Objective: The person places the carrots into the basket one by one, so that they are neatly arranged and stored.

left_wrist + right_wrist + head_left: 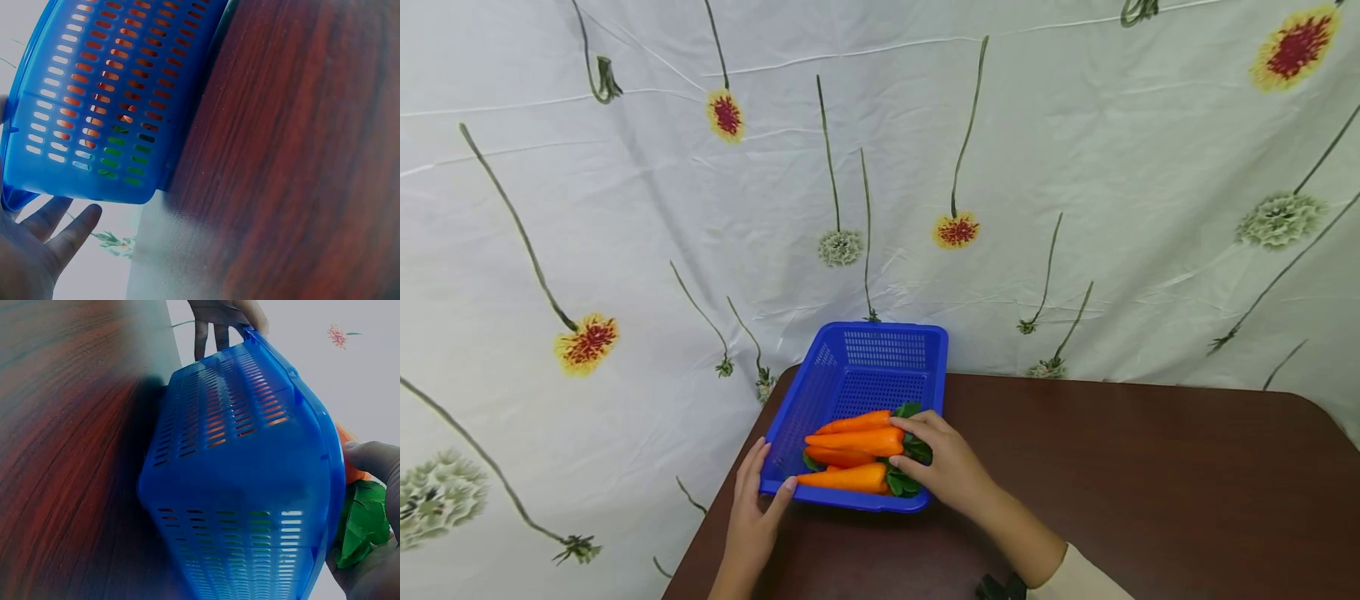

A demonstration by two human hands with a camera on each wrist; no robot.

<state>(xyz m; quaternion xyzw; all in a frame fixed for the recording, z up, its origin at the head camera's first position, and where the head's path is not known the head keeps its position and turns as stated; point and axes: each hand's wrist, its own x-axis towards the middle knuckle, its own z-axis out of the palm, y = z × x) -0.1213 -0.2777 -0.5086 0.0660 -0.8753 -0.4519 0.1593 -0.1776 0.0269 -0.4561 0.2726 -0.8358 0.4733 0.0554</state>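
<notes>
A blue perforated plastic basket (880,387) holds several orange carrots with green leafy tops, heaped at its near end. My left hand (754,500) holds the near-left corner, thumb on the front rim and fingers along the left side. In the left wrist view, two of its fingers (75,234) extend beyond the basket wall. Over the near-right part, my right hand (947,458) pinches one carrot (856,442) by its leafy end between thumb and fingers. Another carrot (846,479) lies along the front wall. Green leaves (362,519) show beneath the right thumb in the right wrist view.
The basket sits at the left end of a dark brown wooden table (1112,475). Behind and to the left hangs a white cloth (1075,150) printed with flowers. Something black (1000,587) shows by my right forearm at the bottom edge.
</notes>
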